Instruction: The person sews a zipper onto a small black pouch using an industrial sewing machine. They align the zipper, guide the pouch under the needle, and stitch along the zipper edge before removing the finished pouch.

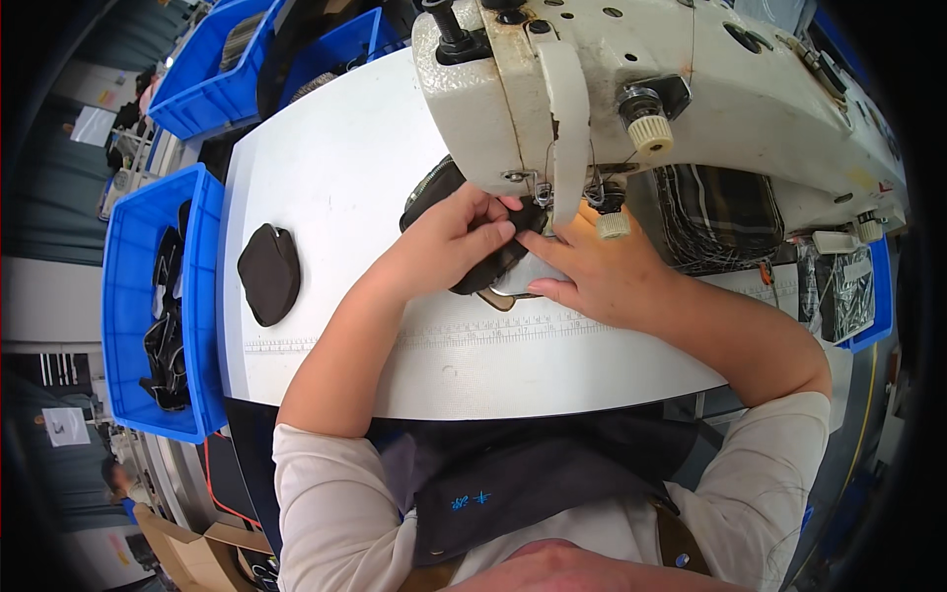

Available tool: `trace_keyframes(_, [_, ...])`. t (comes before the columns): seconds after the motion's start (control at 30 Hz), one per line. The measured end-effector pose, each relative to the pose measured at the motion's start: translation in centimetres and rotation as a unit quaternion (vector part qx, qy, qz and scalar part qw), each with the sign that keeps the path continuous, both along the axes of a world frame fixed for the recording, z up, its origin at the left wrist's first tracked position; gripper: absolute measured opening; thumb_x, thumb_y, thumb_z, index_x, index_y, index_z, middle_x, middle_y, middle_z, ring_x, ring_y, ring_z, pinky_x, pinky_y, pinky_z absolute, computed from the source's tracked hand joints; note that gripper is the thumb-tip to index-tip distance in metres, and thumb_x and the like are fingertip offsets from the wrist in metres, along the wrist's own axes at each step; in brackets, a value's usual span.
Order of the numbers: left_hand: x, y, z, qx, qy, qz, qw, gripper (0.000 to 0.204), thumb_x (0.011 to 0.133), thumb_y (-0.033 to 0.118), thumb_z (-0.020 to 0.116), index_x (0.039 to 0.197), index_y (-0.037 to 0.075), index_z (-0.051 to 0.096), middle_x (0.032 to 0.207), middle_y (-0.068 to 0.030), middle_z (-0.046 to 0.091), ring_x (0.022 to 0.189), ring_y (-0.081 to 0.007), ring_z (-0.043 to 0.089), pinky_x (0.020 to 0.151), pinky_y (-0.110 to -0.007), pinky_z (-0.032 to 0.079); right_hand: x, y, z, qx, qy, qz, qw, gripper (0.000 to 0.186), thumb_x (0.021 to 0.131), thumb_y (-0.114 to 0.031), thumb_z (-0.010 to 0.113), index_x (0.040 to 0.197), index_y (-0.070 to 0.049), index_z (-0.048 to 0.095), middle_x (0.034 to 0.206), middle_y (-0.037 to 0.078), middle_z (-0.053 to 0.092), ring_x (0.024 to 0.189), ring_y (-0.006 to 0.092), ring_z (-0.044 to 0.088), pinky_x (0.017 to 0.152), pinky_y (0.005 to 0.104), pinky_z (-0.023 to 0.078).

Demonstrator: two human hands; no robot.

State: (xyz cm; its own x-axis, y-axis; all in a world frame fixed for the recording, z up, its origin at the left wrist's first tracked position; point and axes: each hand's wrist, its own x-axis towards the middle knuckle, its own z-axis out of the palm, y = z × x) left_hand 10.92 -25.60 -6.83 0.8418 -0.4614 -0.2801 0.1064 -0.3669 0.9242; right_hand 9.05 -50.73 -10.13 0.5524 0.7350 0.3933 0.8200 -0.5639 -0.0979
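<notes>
At the needle of the white sewing machine [483, 109], a dark brown fabric piece [493, 268] lies partly beneath the machine head. My left hand [446, 242] is closed in a pinch on it, thumb and fingertips close together. From the right, my right hand [617, 264] reaches in with thumb and forefinger stretched apart, the forefinger tip touching the fabric edge beside my left thumb. Its other fingers are partly hidden behind the machine parts. A tan-edged layer [499, 299] shows below the fabric. Farther left on the table lies a separate dark rounded fabric piece [268, 275].
A blue bin [212, 326] with dark pieces stands against the table's left edge; more blue bins [212, 94] sit at the far left. Stacked dark plaid pieces [720, 217] lie under the machine arm. A printed ruler scale [464, 335] crosses the white table [335, 148].
</notes>
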Motion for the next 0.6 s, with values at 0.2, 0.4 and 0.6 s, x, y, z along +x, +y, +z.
trace_keyframes(0.2, [-3.3,-0.4,2.3,0.248,-0.337,-0.141,0.897,0.073,0.076,0.005,0.084,0.142,0.014,0.055,0.128,-0.0127,0.059,0.123,-0.0325,0.057,0.100,-0.042,0.054,0.2,-0.2,-0.6,0.024,-0.004,0.017,1.000,0.046,0.093,-0.051,0.073,0.119,-0.014,0.074,0.096,0.003,0.074,0.098,0.0266,0.064,0.090,0.0421,0.043])
trace_keyframes(0.4, [-3.2,-1.5,1.7,0.340,-0.491,-0.047,0.801,0.056,0.077,0.001,0.072,0.131,0.017,0.067,0.119,-0.0051,0.068,0.110,-0.0321,0.065,0.091,-0.043,0.056,0.3,-0.1,-0.9,0.015,-0.022,0.007,1.000,0.046,0.093,-0.052,0.073,0.121,-0.016,0.074,0.087,0.002,0.073,0.097,0.0255,0.063,0.087,0.0400,0.043])
trace_keyframes(0.6, [-2.2,-1.9,0.0,0.368,-0.618,-0.069,0.691,0.036,0.079,0.014,0.070,0.115,0.016,0.070,0.114,-0.0018,0.066,0.105,-0.0234,0.064,0.086,-0.037,0.055,0.3,0.0,-1.0,0.008,-0.054,0.001,0.999,0.047,0.090,-0.051,0.075,0.122,-0.018,0.075,0.093,0.001,0.070,0.092,0.0232,0.062,0.081,0.0382,0.043])
